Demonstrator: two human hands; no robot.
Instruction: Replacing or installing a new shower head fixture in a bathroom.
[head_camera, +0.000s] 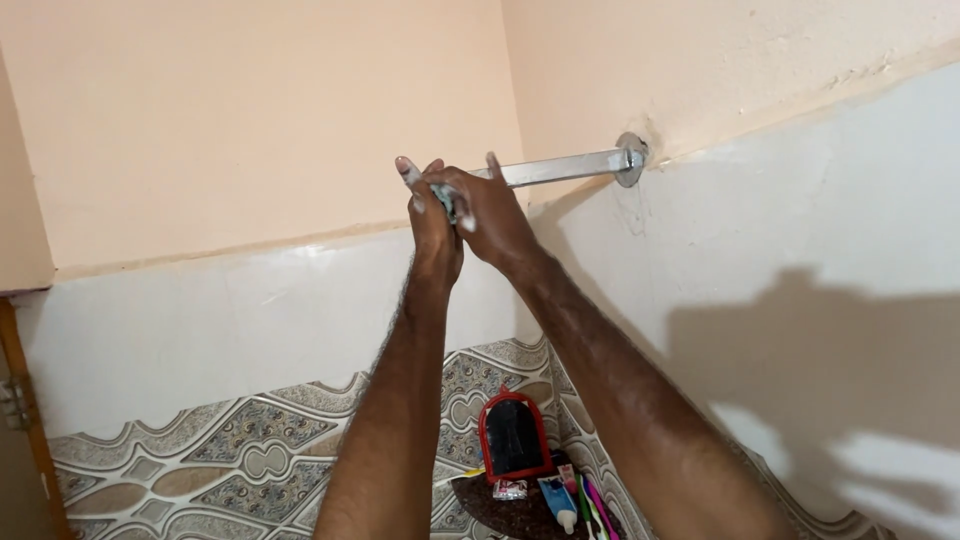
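Fingers of the left hand (432, 205) and right hand (490, 212) were clamped together around the free end of the chrome shower arm (560, 168), high near the wall corner. Hard twisting looked risky: the wall flange (630, 160) sat in cracked plaster, and soapy-looking fingers could slip, dropping onto the red mirror (514, 438) on the corner shelf (500, 505).

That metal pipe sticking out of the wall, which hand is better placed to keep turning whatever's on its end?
Probably the right hand: it wraps the free end of the metal pipe, in line with it. The left hand only presses from the other side, fingers up, steadying the small fitting between them.
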